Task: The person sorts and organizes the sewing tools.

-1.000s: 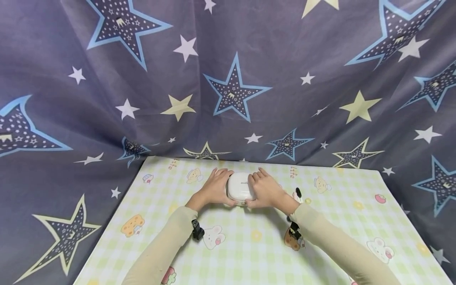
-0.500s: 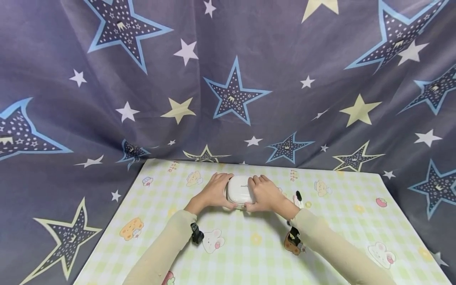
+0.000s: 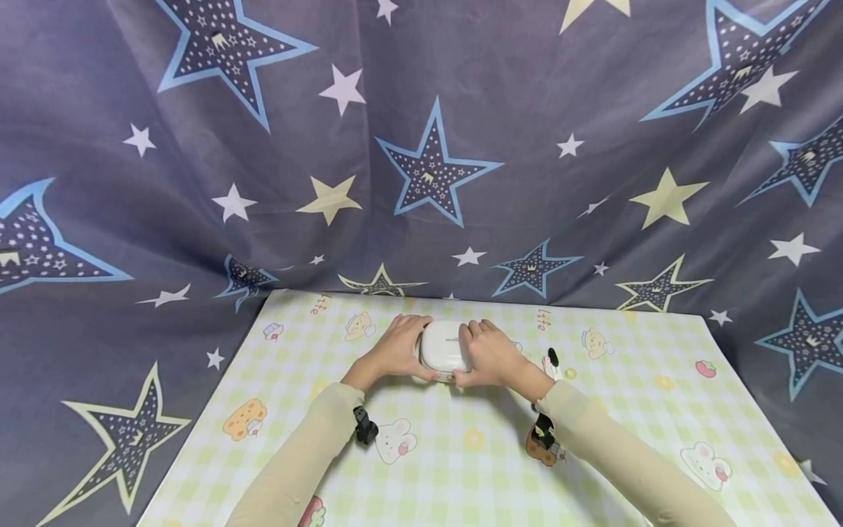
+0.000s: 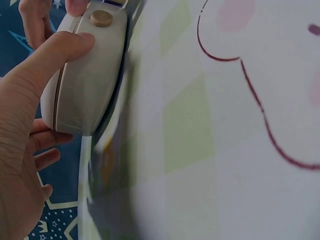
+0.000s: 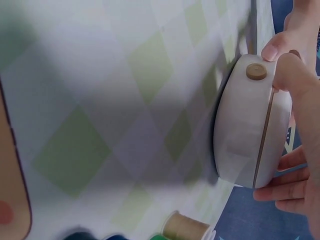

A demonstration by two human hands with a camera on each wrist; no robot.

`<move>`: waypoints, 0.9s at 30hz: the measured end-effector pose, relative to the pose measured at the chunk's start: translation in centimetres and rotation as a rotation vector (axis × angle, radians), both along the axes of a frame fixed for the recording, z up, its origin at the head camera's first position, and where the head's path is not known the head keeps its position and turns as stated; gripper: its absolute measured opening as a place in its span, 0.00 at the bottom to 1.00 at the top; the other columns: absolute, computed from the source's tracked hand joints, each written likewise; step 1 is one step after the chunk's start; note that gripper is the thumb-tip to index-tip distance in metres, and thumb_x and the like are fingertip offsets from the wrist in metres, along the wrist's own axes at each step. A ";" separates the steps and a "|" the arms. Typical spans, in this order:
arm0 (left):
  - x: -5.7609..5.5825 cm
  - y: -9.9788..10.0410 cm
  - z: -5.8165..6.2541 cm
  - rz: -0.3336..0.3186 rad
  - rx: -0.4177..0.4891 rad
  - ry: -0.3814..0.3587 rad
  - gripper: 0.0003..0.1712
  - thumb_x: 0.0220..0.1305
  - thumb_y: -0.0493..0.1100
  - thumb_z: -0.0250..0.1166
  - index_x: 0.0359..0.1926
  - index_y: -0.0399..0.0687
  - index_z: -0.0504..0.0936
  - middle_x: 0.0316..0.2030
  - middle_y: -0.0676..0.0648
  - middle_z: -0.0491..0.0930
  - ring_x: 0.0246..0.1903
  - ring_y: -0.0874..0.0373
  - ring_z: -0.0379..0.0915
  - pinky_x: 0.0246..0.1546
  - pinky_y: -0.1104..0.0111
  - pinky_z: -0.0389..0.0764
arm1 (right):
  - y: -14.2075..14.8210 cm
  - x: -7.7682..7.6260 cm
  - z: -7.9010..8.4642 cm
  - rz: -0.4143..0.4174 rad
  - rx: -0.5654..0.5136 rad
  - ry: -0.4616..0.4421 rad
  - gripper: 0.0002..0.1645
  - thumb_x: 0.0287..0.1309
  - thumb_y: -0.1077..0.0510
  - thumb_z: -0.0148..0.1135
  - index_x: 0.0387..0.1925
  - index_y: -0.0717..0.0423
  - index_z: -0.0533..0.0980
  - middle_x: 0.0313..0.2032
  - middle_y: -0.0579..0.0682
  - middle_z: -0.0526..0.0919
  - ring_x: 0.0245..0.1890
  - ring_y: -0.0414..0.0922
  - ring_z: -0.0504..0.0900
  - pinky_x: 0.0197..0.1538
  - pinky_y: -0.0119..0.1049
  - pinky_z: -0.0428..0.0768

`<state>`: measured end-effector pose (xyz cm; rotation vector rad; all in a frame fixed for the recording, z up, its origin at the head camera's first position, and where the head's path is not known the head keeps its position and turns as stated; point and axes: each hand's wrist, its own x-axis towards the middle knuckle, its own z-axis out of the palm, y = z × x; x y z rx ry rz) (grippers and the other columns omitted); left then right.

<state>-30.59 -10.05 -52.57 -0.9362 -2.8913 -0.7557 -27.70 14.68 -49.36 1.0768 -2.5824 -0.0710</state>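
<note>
A white rounded case (image 3: 446,345) with dark lettering on its lid stands at the far middle of the table, held from both sides. My left hand (image 3: 398,348) grips its left end. In the left wrist view the thumb presses the case's front wall (image 4: 92,90), near a brown round button (image 4: 101,18), and the fingers reach round behind. At the other end my right hand (image 3: 490,355) holds it, thumb at the seam near the button (image 5: 256,71) and fingers round the side. A thin brown seam runs between lid and base, with no gap showing.
A tan thread spool (image 5: 187,229) lies near the right wrist, beside green and blue spools cut off by the frame edge. A checked, cartoon-printed cover (image 3: 474,476) lies over the table. Behind the far edge hangs a dark star-patterned curtain (image 3: 290,234).
</note>
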 end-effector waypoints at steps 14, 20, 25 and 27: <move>0.0 0.0 0.2 -0.002 -0.004 0.014 0.68 0.35 0.67 0.82 0.73 0.39 0.65 0.69 0.41 0.72 0.71 0.44 0.62 0.77 0.43 0.49 | -0.3 0.0 0.1 0.007 -0.001 0.015 0.50 0.42 0.29 0.67 0.50 0.70 0.76 0.36 0.58 0.80 0.36 0.51 0.80 0.52 0.45 0.80; 0.1 -0.2 0.2 -0.003 0.011 0.026 0.68 0.34 0.66 0.83 0.72 0.37 0.66 0.68 0.40 0.73 0.70 0.43 0.64 0.76 0.41 0.50 | -0.5 0.1 0.6 -0.004 0.013 -0.029 0.50 0.42 0.29 0.69 0.49 0.69 0.76 0.36 0.57 0.80 0.35 0.51 0.80 0.52 0.44 0.81; 0.1 -0.1 0.2 -0.007 0.012 0.014 0.67 0.35 0.66 0.82 0.73 0.38 0.65 0.68 0.40 0.72 0.71 0.43 0.63 0.76 0.41 0.50 | -0.6 0.0 1.1 -0.029 0.040 -0.071 0.50 0.42 0.28 0.70 0.49 0.68 0.77 0.35 0.56 0.79 0.34 0.49 0.80 0.52 0.43 0.81; 0.1 -0.1 0.3 -0.006 0.009 0.005 0.68 0.36 0.66 0.82 0.73 0.38 0.65 0.69 0.40 0.72 0.71 0.44 0.63 0.77 0.42 0.49 | -0.6 0.0 1.2 -0.032 0.045 -0.077 0.49 0.41 0.28 0.70 0.48 0.67 0.77 0.34 0.55 0.79 0.33 0.49 0.79 0.51 0.43 0.81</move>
